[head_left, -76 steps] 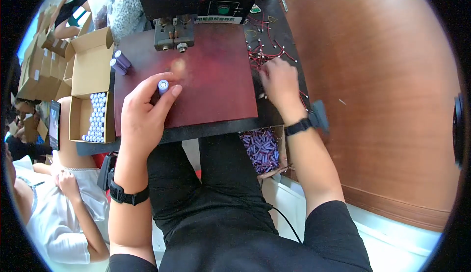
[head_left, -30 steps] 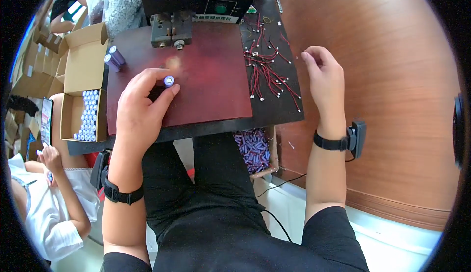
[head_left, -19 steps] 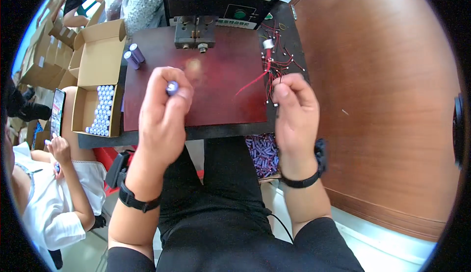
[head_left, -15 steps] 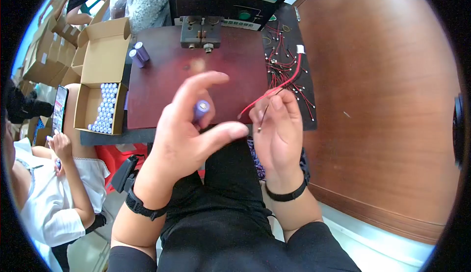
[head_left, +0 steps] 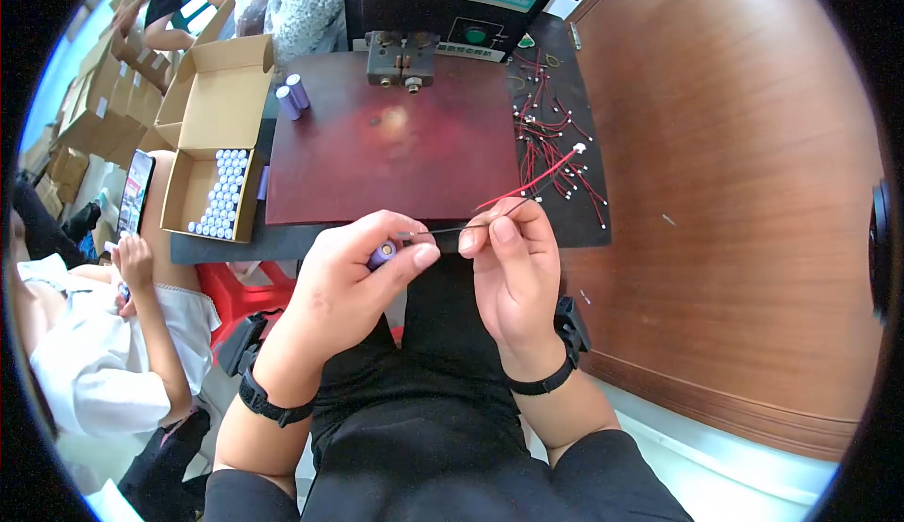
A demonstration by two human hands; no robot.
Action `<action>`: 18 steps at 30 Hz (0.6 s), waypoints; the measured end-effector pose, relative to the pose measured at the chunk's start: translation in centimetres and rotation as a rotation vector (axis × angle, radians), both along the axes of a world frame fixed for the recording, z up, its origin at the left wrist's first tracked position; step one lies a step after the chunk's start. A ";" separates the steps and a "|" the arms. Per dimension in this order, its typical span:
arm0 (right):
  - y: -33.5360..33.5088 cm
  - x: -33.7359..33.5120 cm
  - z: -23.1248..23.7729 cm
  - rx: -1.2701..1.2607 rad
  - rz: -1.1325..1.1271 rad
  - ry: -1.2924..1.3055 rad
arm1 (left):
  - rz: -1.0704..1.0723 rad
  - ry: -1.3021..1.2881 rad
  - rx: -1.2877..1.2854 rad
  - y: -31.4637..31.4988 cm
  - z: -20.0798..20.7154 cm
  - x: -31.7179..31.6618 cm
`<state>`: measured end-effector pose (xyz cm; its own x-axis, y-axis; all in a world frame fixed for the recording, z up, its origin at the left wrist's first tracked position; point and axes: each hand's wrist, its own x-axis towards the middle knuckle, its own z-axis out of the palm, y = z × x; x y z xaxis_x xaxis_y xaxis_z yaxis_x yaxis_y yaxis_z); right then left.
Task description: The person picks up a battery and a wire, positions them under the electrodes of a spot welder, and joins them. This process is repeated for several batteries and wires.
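My left hand (head_left: 344,277) is curled around a purple cylindrical battery cell (head_left: 381,256), whose end shows between the fingers. Its thumb and index finger are at the bare end of the black wire. My right hand (head_left: 516,263) pinches a red-and-black wire lead (head_left: 529,190). The black wire (head_left: 450,231) stretches between the two hands. The red wire slants up and right with the black one to a small white connector (head_left: 579,148). Both hands are just in front of the dark red board's near edge.
On the dark red board (head_left: 443,164) stand two purple cells (head_left: 293,96). A black machine (head_left: 405,0) with a metal head (head_left: 401,59) is behind it. More leads (head_left: 541,127) lie right, beside a wooden panel (head_left: 725,192). Left are an open carton (head_left: 174,197) of cells and a person (head_left: 122,362) holding a phone.
My left hand has closed from a wide spread and come to the black wire's end. My right hand has turned and lowered the lead. The view has shifted slightly.
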<state>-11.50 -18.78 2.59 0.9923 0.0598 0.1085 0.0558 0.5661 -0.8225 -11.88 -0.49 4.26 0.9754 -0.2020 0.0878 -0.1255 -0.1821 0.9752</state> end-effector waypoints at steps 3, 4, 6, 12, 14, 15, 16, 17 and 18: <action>0.1 -0.5 -0.3 -0.025 -0.006 -0.021 | 0.014 0.032 -0.031 0.2 1.3 0.0; 0.2 -0.5 -0.5 -0.019 0.000 -0.024 | -0.003 0.057 0.002 0.4 1.8 0.1; 0.3 -0.4 -0.9 -0.046 0.015 -0.037 | 0.023 -0.073 -0.071 0.5 0.6 0.6; -0.2 1.3 -0.2 -0.250 0.125 0.034 | -0.024 -0.401 0.177 1.8 0.5 2.4; -0.6 2.4 1.0 -0.469 0.168 0.065 | 0.014 -0.507 0.223 1.6 0.3 2.9; -0.9 2.9 1.3 -0.652 0.069 0.003 | 0.040 -0.491 0.257 1.0 0.3 3.3; -2.3 3.7 0.4 -0.740 0.032 -0.027 | 0.000 -0.456 0.223 0.0 -1.0 4.2; -2.1 4.6 1.0 -0.707 0.063 0.102 | -0.052 -0.426 0.317 0.1 -0.3 4.7; -2.7 5.4 0.9 -0.832 0.004 0.037 | -0.095 -0.417 0.298 -0.5 -0.6 5.3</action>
<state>-6.11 -21.53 3.50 0.9940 0.1097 -0.0055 0.0197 -0.2275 -0.9736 -6.53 -0.95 3.65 0.8459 -0.3633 0.3904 -0.5219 -0.4130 0.7464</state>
